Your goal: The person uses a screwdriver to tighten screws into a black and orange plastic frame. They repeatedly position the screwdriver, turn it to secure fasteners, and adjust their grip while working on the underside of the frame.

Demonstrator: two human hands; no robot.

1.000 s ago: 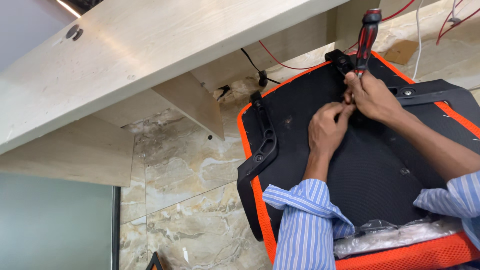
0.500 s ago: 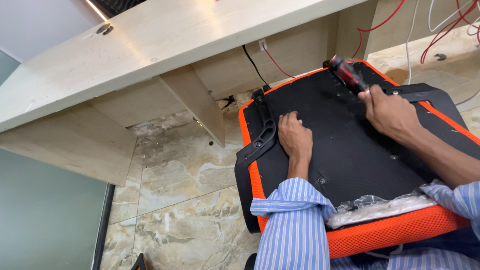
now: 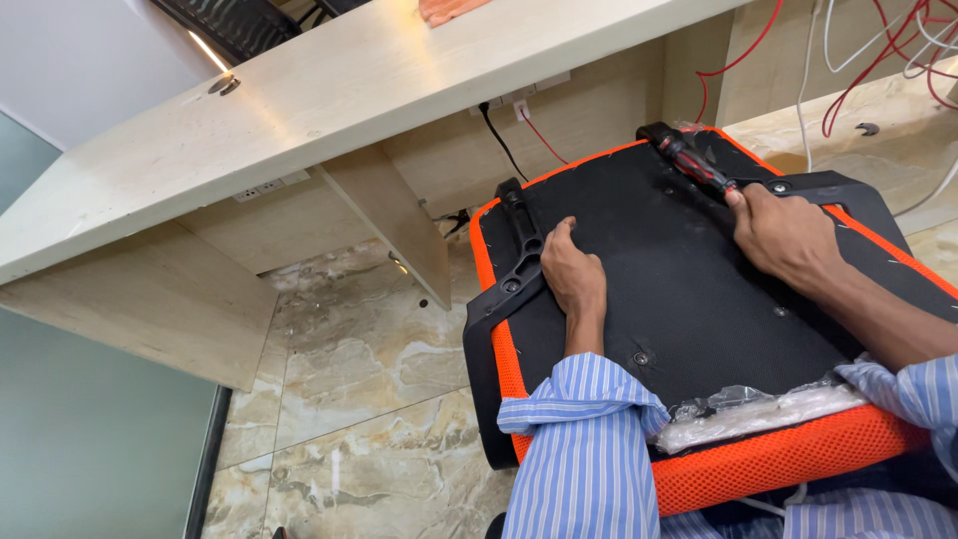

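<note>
An upturned chair seat (image 3: 689,299) with a black underside and orange mesh edge lies in front of me. My left hand (image 3: 572,274) rests on its black panel, fingers curled, beside the black armrest bracket (image 3: 519,260) at the left edge. My right hand (image 3: 783,235) grips a red and black screwdriver (image 3: 694,163), which lies low across the seat's far edge near a second black bracket (image 3: 828,185). Both my sleeves are blue striped.
A pale wooden desk (image 3: 329,100) stands over the marble-patterned floor (image 3: 339,399), with wall sockets and red and white cables (image 3: 858,60) behind the seat. Crumpled clear plastic wrap (image 3: 758,409) lies on the seat's near edge. A glass panel is at the left.
My left hand has moved left from beside the right hand to the seat's left bracket. The screwdriver has tilted from upright to lying low across the far edge.
</note>
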